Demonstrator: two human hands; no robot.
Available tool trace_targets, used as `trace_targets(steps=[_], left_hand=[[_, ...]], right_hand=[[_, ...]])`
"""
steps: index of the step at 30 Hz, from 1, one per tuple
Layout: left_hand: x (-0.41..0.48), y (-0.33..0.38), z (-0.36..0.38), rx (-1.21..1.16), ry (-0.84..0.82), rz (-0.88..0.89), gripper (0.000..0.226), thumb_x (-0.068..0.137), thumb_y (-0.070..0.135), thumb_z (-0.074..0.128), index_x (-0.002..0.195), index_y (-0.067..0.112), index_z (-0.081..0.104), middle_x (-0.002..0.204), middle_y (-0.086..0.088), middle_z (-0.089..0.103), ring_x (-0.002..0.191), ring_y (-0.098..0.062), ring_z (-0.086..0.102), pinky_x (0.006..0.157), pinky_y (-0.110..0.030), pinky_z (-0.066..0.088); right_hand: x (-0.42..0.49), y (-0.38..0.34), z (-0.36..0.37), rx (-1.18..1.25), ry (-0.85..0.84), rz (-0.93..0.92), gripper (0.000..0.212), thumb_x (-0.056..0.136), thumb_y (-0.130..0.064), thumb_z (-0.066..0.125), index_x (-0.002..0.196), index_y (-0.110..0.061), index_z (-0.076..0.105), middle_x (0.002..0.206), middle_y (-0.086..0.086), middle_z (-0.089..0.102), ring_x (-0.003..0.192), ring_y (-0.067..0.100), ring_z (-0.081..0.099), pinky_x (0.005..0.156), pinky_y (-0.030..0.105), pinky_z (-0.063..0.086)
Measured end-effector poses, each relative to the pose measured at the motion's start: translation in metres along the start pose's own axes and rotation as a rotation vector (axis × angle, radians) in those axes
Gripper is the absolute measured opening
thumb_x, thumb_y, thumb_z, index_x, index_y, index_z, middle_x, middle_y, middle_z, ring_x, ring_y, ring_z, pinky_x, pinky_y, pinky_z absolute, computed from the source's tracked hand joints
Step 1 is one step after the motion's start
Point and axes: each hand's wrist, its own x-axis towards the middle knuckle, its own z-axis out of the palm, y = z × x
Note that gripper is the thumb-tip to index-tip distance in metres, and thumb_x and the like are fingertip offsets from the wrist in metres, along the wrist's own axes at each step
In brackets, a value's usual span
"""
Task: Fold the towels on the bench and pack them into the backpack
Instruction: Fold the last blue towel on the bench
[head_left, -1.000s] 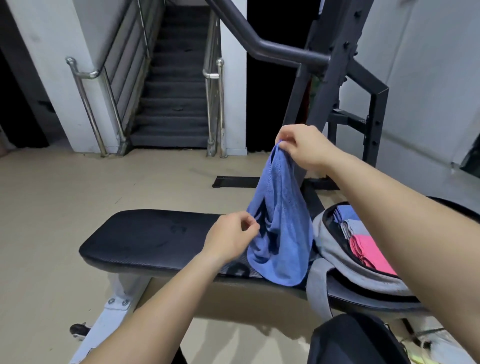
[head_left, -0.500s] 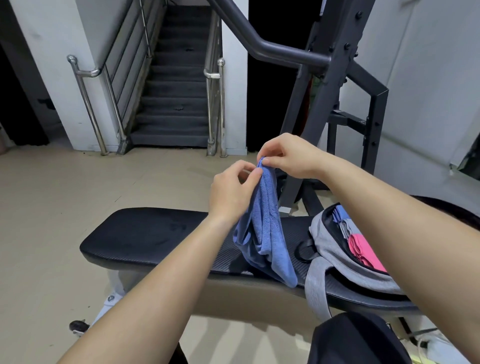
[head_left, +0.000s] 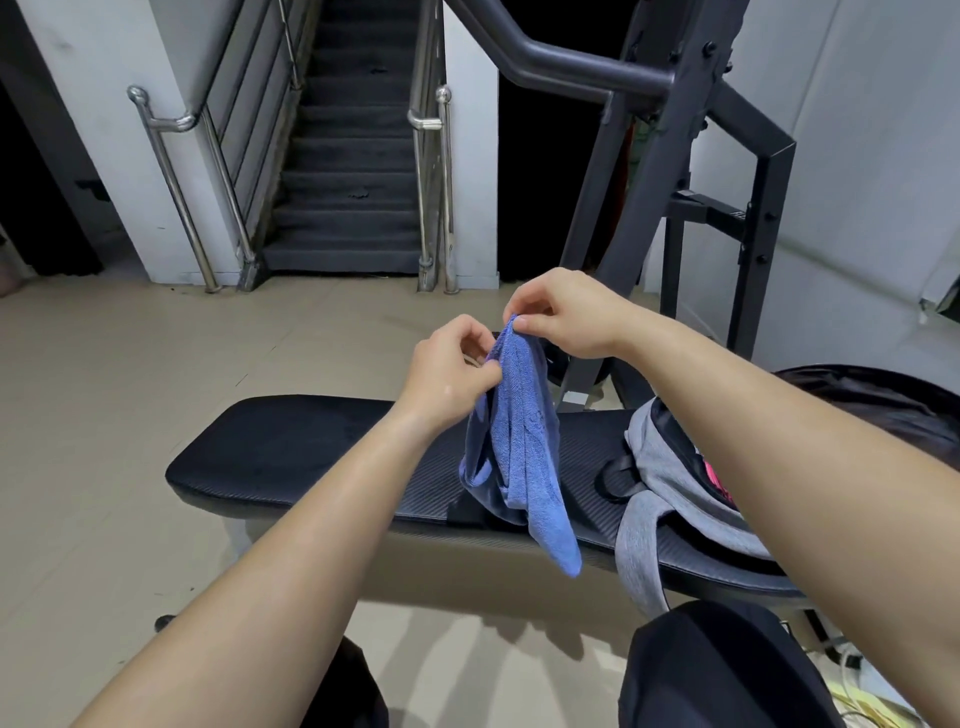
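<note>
The person's forearms are bare from elbow to wrist, as are the left hand and right hand. Plain black clothing covers both knees at the frame's lower edge; trousers or shorts, unclear.

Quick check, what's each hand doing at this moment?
Left hand: pinching the blue towel near its top.
Right hand: pinching the towel's top edge.
</note>
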Motion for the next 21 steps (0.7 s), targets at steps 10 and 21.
trace_targets(steps=[10, 21], left_hand=[[-0.014, -0.075, -0.025, 0.222, -0.127, -0.232, 0.016, 0.078, 0.003, 0.063, 0.077, 0.019, 0.061, 0.072, 0.006, 0.062, 0.063, -0.012, 0.051, 0.057, -0.019, 0.04], [-0.031, -0.13, -0.035, 0.201, -0.061, -0.507, 0.016, 0.081, 0.004, 0.051, 0.073, 0.014, 0.06, 0.065, -0.006, 0.069, 0.055, -0.019, 0.064, 0.05, -0.026, 0.049]], right_hand=[[-0.008, 0.011, 0.015, 0.067, -0.029, 0.008, 0.019, 0.098, -0.018, 0.062, 0.087, -0.032, 0.07, 0.087, -0.016, 0.071, 0.086, -0.001, 0.064, 0.08, 0.023, 0.048], [-0.013, 0.041, 0.03, 0.025, 0.092, 0.15, 0.017, 0.098, -0.016, 0.06, 0.089, -0.027, 0.07, 0.086, -0.01, 0.068, 0.086, 0.011, 0.062, 0.078, 0.025, 0.041]])
